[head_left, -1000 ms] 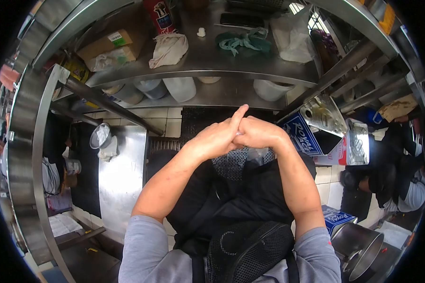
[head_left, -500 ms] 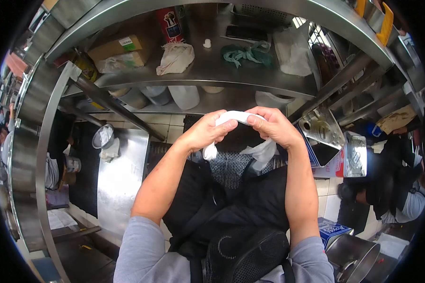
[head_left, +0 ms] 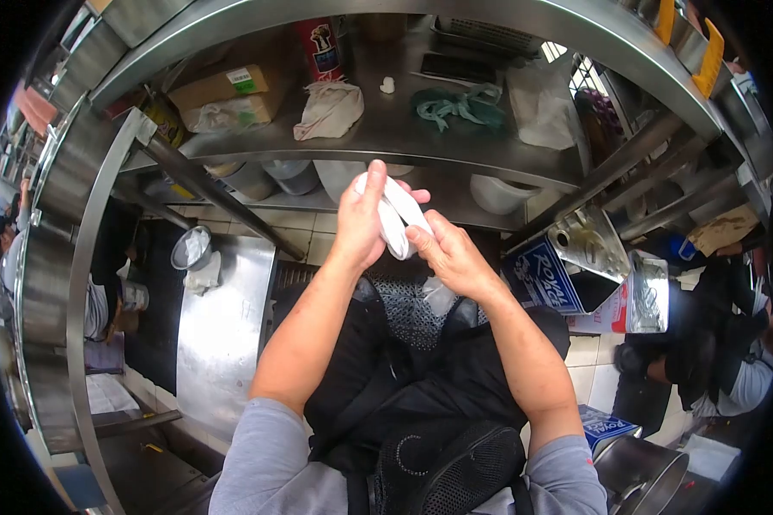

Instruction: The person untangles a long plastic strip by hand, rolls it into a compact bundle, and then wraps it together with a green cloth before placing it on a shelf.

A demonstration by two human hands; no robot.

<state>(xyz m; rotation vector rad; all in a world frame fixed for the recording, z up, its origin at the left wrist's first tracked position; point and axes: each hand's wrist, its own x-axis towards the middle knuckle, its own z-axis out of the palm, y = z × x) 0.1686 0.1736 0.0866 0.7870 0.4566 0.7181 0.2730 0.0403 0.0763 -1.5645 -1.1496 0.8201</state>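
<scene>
A white cloth-like bundle, folded double into a loop, is held up in front of the shelf. My left hand is wrapped round its left side with the thumb pointing up along it. The fingers and thumb of my right hand pinch its lower right side. A thin whitish piece hangs below my right hand, over the dark perforated mat. Whether it joins the bundle is hidden by the hand.
A steel shelf ahead bears a crumpled cloth, a green plastic bag and a cardboard box. At left, a small bowl sits by a metal sheet. Blue tins stand right. People are at both sides.
The white bundle was stretched in an arch between both hands; now it is doubled over and more upright. My left hand has turned upward, and my right hand has moved left and down.
</scene>
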